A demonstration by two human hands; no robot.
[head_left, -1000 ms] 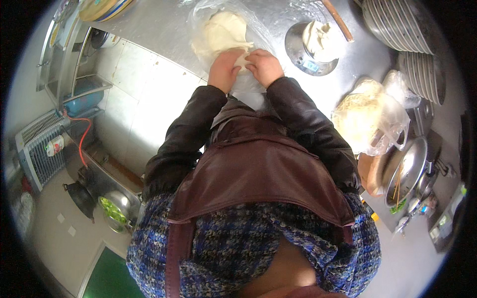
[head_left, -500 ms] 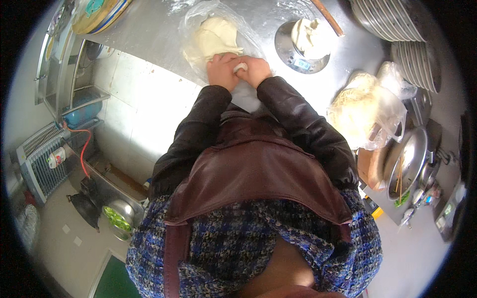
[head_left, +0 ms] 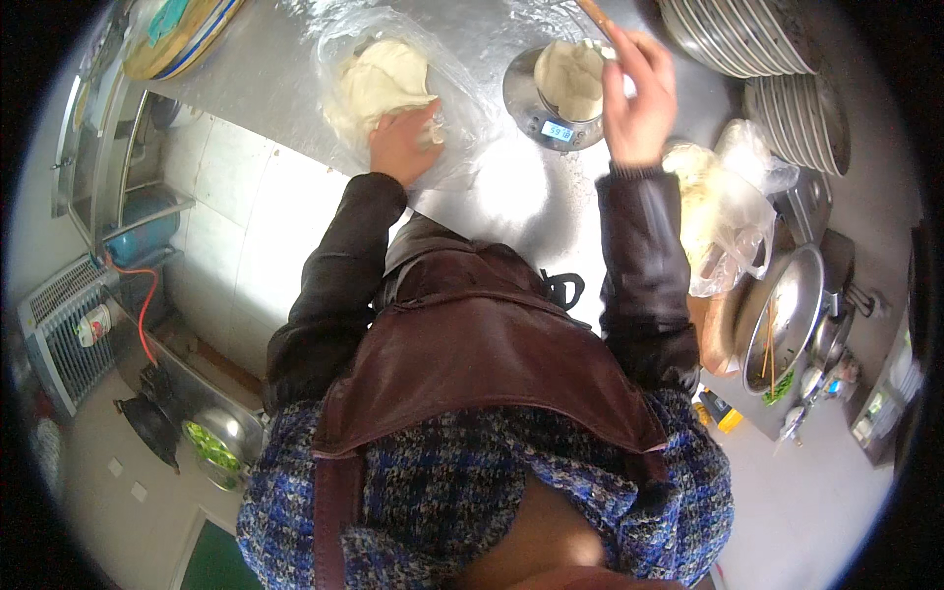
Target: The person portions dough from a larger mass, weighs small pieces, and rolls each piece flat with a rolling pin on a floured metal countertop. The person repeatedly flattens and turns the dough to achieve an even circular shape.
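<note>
A large lump of pale dough (head_left: 385, 74) lies in a clear plastic bag (head_left: 462, 123) on the metal table. My left hand (head_left: 401, 146) is at the near edge of this lump, with its fingers curled round the dough there. To the right, a round kitchen scale (head_left: 524, 98) with a lit display carries more dough (head_left: 570, 81). Just right of that dough is my right hand (head_left: 641, 98), its fingers bent round a small white piece of dough (head_left: 612, 53), which is partly hidden. Beyond this hand, a wooden rolling pin (head_left: 594, 14) shows in part.
Stacked metal plates (head_left: 733, 39) stand at the far right. Closer in on that side are a plastic bag of pale food (head_left: 703, 211) and a metal bowl (head_left: 787, 320) with chopsticks. A round wooden board (head_left: 157, 61) is at the far left. Flour dusts the table's back.
My hands have parted. The right hand has moved right and away from me to the scale with a small piece of dough, while the left stays at the big lump. The view has shifted slightly.
</note>
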